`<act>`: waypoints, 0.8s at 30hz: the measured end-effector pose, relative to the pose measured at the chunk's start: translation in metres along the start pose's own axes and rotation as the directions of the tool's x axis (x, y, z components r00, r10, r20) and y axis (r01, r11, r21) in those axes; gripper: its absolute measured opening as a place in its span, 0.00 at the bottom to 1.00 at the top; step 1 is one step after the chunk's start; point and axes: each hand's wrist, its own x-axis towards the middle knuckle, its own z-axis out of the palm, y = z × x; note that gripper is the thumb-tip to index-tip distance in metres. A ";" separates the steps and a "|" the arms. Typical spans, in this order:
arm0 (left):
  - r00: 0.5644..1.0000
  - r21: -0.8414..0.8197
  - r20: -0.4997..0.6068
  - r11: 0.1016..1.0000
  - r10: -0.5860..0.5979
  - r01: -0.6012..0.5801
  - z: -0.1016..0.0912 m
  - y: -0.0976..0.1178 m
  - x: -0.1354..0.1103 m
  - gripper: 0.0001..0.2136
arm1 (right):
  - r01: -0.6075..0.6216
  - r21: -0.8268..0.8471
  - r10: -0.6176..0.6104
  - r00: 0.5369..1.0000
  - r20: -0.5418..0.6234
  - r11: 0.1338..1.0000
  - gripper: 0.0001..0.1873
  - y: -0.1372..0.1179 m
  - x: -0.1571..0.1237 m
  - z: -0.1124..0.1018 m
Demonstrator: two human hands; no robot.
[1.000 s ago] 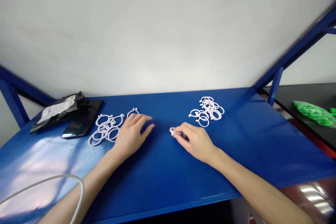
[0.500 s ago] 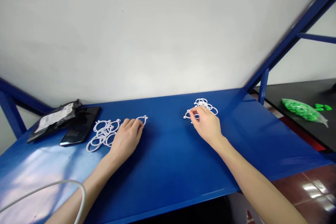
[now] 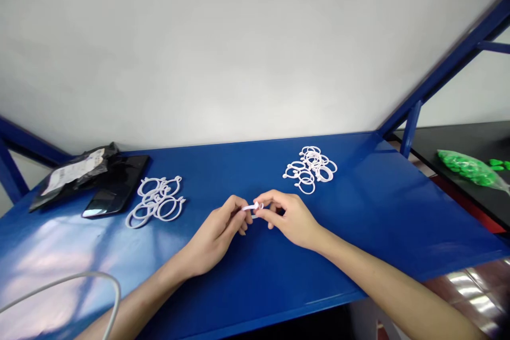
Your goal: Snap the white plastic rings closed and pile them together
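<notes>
Over the middle of the blue table, my left hand (image 3: 219, 231) and my right hand (image 3: 289, 217) meet at one white plastic curtain ring (image 3: 251, 206). The left thumb and fingers grip one side of it. At its small eyelet end, the right thumb and forefinger pinch it. Part of the ring is hidden by the fingers. To the left lies a loose pile of white rings (image 3: 167, 207), each with a small eyelet. A second pile of white rings (image 3: 306, 176), partly overlapping, lies beyond my right hand.
On the left of the blue table (image 3: 223, 170) lie a black plastic package (image 3: 75, 172) with a white label and a dark flat phone-like device (image 3: 105, 199). A white cable (image 3: 79, 275) loops at lower left. A bag of green pieces (image 3: 468, 166) lies on the dark table at right.
My left hand has brought a ring rightward from beside the left pile. My right hand has come away from the right pile toward the middle, and both hands now hold the ring.
</notes>
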 end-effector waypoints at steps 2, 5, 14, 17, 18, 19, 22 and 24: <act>0.999 -0.046 0.027 0.999 -0.023 0.024 0.000 -0.003 0.000 0.13 | -0.078 0.164 0.082 0.997 -0.012 0.983 0.10 0.002 0.001 0.000; 0.998 -0.061 0.055 0.998 -0.015 0.018 0.003 -0.005 0.000 0.11 | -0.102 0.224 0.107 0.994 -0.013 0.969 0.09 0.004 0.003 0.000; 0.994 -0.166 -0.090 0.985 -0.064 0.048 0.006 -0.003 0.001 0.09 | 0.010 0.022 -0.010 1.000 0.010 1.000 0.06 -0.006 -0.001 -0.001; 0.987 -0.157 -0.144 0.987 -0.067 0.044 0.007 -0.006 0.001 0.08 | 0.031 -0.028 -0.030 0.999 0.018 0.999 0.07 -0.007 -0.002 -0.002; 0.986 -0.147 -0.153 0.988 -0.062 0.039 0.007 -0.006 0.001 0.08 | 0.035 -0.035 -0.035 0.999 0.023 0.999 0.07 -0.007 -0.003 -0.002; 0.986 -0.135 -0.158 0.990 -0.059 0.038 0.007 -0.007 0.001 0.08 | 0.041 -0.042 -0.040 0.999 0.029 0.998 0.08 -0.007 -0.003 -0.002; 0.987 -0.107 -0.140 0.993 -0.074 0.060 0.007 -0.007 0.000 0.08 | 0.078 -0.079 -0.074 0.996 0.047 0.994 0.11 -0.008 -0.004 -0.002; 0.988 -0.109 -0.123 0.991 -0.094 0.080 0.008 -0.007 0.000 0.08 | 0.111 -0.120 -0.105 0.993 0.058 0.987 0.10 -0.008 -0.004 -0.001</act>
